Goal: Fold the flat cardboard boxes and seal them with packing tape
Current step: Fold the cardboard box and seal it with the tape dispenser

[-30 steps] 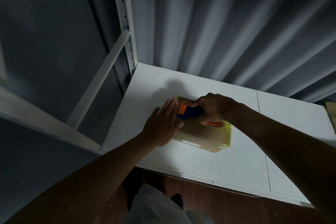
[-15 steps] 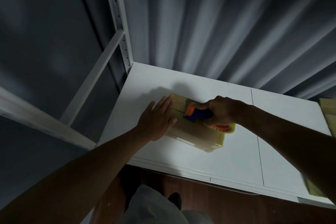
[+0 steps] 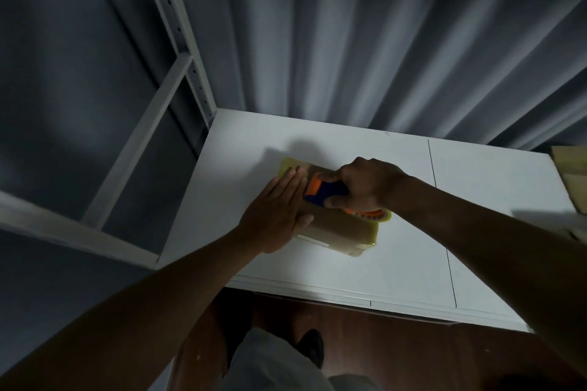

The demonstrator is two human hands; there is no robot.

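We see a small cardboard box [image 3: 336, 232] lying on the white surface [image 3: 397, 263], toward its left half and set at a slant to the front edge. The box is low and oblong, its top glossy and yellowish where packing tape covers it; the near side wall is plain tan, with a pale strip along its lower edge. The dim light keeps us from telling whether every seam is covered.

Our left hand [image 3: 279, 213] lies flat on the left end of the box, palm down, the fingers [image 3: 293, 179] stretched out and held together, gripping nothing. Our right hand [image 3: 365, 187] has its fingers curled tight around the blue handle of a tape dispenser [image 3: 324, 190], which rests on top of the box just beside the left hand. The dispenser has an orange front piece next to the left fingertips and an orange hub with a roll of tape showing under the right wrist, at the box's right end.

More tan cardboard [image 3: 570, 174] lies at the far right edge of the surface, well apart from the box. A grey curtain [image 3: 349, 41] hangs behind, and a white metal shelf frame [image 3: 178, 51] stands to the left.
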